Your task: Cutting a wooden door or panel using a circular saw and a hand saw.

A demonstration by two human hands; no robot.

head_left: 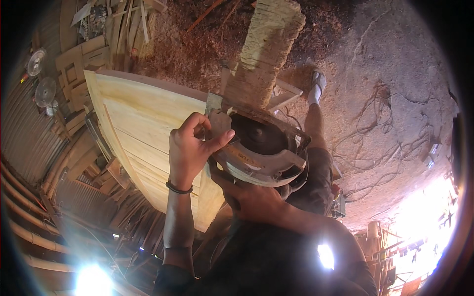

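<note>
A circular saw (259, 165) is turned over at the middle of the view, its dark round blade (249, 130) facing up. My left hand (190, 143) pinches a small plate at the saw's left end between thumb and curled fingers. Below the saw, my right hand (252, 200) supports it, fingers bent under the housing and partly hidden. A rough, thick wooden beam (261, 44) extends away just beyond the saw. To its left stands a large pale wooden panel (143, 133), reaching behind my left hand.
Wood offcuts (81, 64) and stacked strips lie at the left and upper left, near corrugated sheets (24, 128). Loose cables (375, 123) cross the dusty floor (370, 59) on the right. My sandalled foot (317, 86) is beside the beam, near a small wooden frame (289, 89).
</note>
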